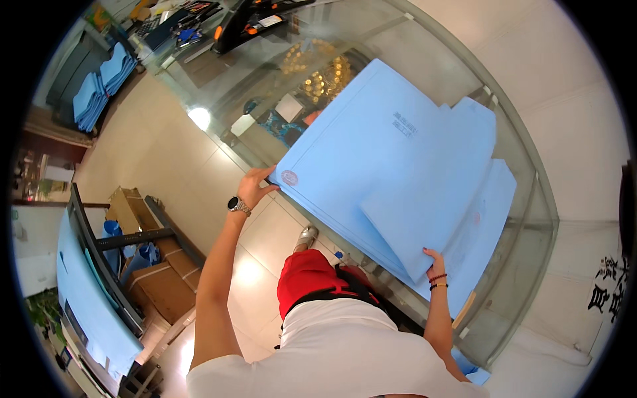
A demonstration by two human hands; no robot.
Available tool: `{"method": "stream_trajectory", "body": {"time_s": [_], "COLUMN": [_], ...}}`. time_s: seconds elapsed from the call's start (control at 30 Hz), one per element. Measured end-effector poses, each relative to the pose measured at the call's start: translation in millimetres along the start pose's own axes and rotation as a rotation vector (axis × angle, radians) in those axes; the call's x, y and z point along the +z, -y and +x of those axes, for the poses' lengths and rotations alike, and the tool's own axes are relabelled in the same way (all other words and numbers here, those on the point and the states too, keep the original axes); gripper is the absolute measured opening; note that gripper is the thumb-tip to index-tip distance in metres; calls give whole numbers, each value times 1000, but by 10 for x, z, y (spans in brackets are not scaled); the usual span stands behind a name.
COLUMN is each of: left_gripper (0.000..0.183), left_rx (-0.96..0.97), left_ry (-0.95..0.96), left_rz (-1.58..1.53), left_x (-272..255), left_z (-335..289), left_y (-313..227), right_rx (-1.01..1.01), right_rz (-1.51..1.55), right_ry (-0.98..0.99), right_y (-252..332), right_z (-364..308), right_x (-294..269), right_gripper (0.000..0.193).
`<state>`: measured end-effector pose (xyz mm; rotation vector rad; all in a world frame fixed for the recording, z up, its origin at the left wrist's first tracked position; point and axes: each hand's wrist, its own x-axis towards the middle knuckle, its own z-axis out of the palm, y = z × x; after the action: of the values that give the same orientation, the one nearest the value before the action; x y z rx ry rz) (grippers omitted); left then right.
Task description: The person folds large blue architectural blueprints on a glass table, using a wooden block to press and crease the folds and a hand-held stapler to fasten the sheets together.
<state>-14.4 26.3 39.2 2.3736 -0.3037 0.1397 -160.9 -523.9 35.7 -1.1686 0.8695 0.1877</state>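
Note:
A stack of light-blue fabric sheets (345, 146) lies flat on a glass-topped table (524, 219), with dark print and a round reddish mark on the top one. My left hand (257, 188), a watch on its wrist, grips the stack's near left corner between thumb and fingers. At the near right, my right hand (434, 264) pinches the lower edge of a folded-over part (415, 229) of the top sheet. Beneath this fold, another blue sheet (494, 199) reaches out to the right. How many layers each hand holds is hidden.
Gold-coloured ornaments (325, 76) and small items show through the glass. A black device (232, 30) stands at the far left of the table. Folded blue sheets (103, 86) hang at the upper left. Cardboard boxes (162, 288) and a blue-covered table (93, 292) are at left.

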Motion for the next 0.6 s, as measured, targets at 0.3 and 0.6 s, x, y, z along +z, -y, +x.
{"method": "stream_trajectory", "body": {"time_s": [0.3, 0.6], "left_gripper": [66, 48], "left_rx": [104, 131], "left_ry": [141, -25], "left_rz": [245, 306], "left_x": [-51, 408], "left_z": [72, 281], "left_y": [-111, -62], "right_rx": [-252, -797], "right_rz": [-171, -922], "right_ry": [-132, -697], "right_y": [82, -307], "right_z": [-452, -1066], "right_x": [393, -181], "right_gripper": [66, 63]}}
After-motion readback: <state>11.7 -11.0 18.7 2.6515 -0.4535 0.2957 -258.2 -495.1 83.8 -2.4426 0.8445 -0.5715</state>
